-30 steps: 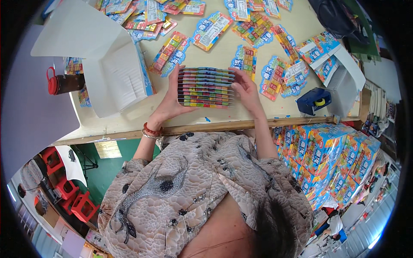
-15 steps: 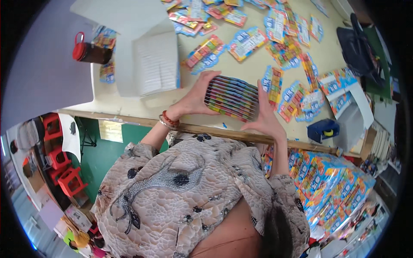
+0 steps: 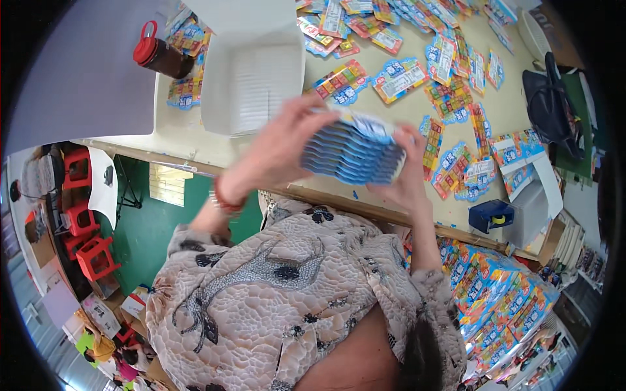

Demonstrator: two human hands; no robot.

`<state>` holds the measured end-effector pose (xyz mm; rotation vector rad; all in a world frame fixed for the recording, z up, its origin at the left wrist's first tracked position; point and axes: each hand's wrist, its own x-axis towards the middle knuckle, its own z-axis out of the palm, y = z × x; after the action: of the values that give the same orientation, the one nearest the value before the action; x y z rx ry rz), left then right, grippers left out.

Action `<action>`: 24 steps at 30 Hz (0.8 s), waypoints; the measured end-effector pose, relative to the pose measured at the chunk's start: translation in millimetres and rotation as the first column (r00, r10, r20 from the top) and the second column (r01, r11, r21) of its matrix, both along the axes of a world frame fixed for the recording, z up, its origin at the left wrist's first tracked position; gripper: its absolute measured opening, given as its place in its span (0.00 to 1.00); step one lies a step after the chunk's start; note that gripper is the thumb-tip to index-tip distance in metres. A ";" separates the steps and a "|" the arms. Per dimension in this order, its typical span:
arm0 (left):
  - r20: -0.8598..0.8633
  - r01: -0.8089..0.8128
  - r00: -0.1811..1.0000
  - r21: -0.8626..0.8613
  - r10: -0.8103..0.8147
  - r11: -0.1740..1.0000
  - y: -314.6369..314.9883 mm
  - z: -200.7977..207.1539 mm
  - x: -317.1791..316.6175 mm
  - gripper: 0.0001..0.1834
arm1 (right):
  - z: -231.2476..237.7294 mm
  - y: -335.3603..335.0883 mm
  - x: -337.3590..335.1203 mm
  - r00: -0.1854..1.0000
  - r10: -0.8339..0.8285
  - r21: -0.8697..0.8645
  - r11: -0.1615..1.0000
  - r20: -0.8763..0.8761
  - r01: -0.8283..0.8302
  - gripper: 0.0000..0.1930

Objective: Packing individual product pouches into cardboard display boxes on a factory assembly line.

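A stack of packs sits between left hand and right hand, with a box left and a tape dispenser right.

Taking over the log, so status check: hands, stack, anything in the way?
Left hand, right hand holding opposite ends of pack stack. Wavy blue edges showing. Nothing visibly blocking it; open white box beyond left hand, loose packs beyond stack.

- green floor, lower left
- red stools in a row beside it
- cream table with wooden edge
- grey surface, upper left
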<state>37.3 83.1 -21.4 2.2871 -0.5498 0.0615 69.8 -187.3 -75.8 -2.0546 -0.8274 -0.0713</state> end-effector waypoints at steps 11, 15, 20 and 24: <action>-0.005 -0.153 0.988 0.022 0.153 0.988 135.8 -5.0 31.4 0.62 | 28.2 152.4 79.1 0.975 0.215 -0.176 0.959 -0.065 -0.223 0.48; -0.038 -0.193 0.979 0.130 0.200 0.972 119.9 -16.9 17.7 0.60 | 13.4 144.3 75.5 0.964 0.266 -0.315 0.916 0.017 -0.248 0.49; 0.077 -0.131 0.991 0.314 0.112 0.940 113.2 -31.8 21.9 0.58 | 19.0 146.3 74.6 0.972 0.234 -0.503 0.836 -0.034 -0.219 0.49; 0.025 -0.159 0.982 0.658 0.190 0.736 96.1 -42.4 20.3 0.60 | 32.6 163.3 80.2 0.944 0.298 -0.824 0.494 -0.138 -0.277 0.51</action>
<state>57.6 179.2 -63.9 3.0277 -0.3575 -0.1129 150.0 -24.0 -43.2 -2.7545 -1.4057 0.6257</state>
